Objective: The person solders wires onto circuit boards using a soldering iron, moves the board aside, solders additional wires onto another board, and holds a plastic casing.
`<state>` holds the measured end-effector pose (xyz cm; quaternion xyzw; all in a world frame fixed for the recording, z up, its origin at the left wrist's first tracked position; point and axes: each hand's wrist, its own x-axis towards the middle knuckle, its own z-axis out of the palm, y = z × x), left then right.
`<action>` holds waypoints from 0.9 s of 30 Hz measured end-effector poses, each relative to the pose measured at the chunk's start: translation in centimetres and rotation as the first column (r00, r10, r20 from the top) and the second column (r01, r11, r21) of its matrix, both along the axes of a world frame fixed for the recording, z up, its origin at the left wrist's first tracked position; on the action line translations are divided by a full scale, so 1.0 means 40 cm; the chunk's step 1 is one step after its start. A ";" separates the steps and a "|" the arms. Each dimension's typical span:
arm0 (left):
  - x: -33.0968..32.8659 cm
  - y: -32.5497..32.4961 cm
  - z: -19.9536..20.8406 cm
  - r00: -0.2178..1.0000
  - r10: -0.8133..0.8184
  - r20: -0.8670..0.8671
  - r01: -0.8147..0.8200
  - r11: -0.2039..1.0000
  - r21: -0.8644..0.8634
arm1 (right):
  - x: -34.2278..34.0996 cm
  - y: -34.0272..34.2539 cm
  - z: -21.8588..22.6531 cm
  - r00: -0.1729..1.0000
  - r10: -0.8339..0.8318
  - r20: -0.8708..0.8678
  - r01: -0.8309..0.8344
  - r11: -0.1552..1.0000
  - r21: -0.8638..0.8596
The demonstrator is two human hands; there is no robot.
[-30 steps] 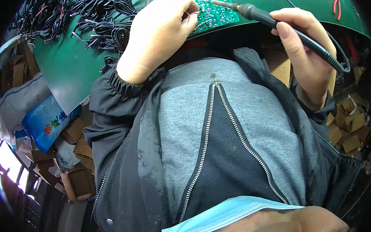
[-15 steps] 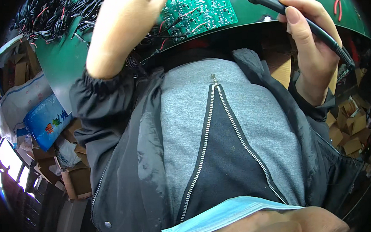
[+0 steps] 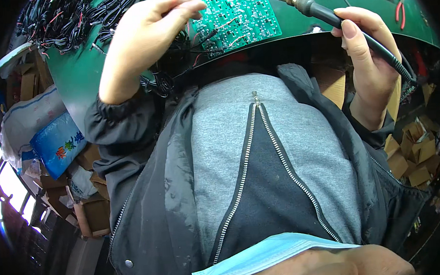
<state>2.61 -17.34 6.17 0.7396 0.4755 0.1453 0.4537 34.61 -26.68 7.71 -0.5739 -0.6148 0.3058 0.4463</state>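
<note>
Board (image 3: 251,22) sits at 12 on the green surface (image 3: 299,27), far side cut off by the frame, near side close to the surface's front edge. Right hand (image 3: 368,53) is clamped on the iron (image 3: 320,13), tip aimed at 10, over the board's 1 o'clock part; can't tell if it touches. Left hand (image 3: 148,36): thumb and fingers drawn close by the board's 9 o'clock side; can't tell if anything's pinched.

Risks, my read: iron dips or drifts, tip (if hot) scorches parts or bridges joints. A careless swing toward 9 could burn the left fingers. Black lead (image 3: 207,36) lies across the board's 8 o'clock side, and a coil (image 3: 161,84) sits at the surface edge, around 10:30. Left cuff (image 3: 123,120) is near it; a snag could tug the lead, maybe shift the board over the edge.

Room: tightest at the board's 6, edge right there. Cables (image 3: 57,26) crowd 10 to 11. Best space is bare green from 1 toward the red tool (image 3: 402,16) at 2; iron can back out there.
</note>
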 end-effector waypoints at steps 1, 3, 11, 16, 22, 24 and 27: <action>-0.020 0.007 -0.001 0.998 0.009 0.067 -0.007 1.000 -0.029 | 0.009 -0.002 -0.006 1.000 -0.007 0.004 0.007 1.000 -0.002; -0.064 -0.025 0.072 0.971 0.208 0.116 -0.190 0.971 -0.145 | 0.020 -0.001 -0.010 0.997 -0.021 -0.071 0.019 0.999 -0.042; -0.153 -0.002 0.194 0.895 0.425 0.133 -0.427 0.736 0.525 | 0.015 0.013 -0.018 0.997 0.012 -0.070 -0.012 1.000 -0.005; 0.091 -0.036 0.033 0.988 -0.051 -0.145 0.104 0.914 0.391 | -0.009 0.008 -0.003 0.995 -0.030 -0.092 0.028 0.999 -0.025; 0.091 -0.035 -0.061 0.997 0.013 -0.070 0.020 0.895 0.446 | -0.016 -0.004 -0.005 0.999 0.004 -0.035 -0.004 1.000 -0.001; 0.117 -0.048 -0.046 0.998 0.031 -0.050 -0.002 0.875 0.484 | -0.014 -0.003 -0.011 0.999 0.026 -0.040 -0.026 1.000 -0.012; 0.119 -0.047 -0.088 0.999 0.046 -0.006 -0.035 0.831 0.556 | -0.016 -0.002 -0.025 0.996 0.059 -0.061 -0.062 0.997 -0.038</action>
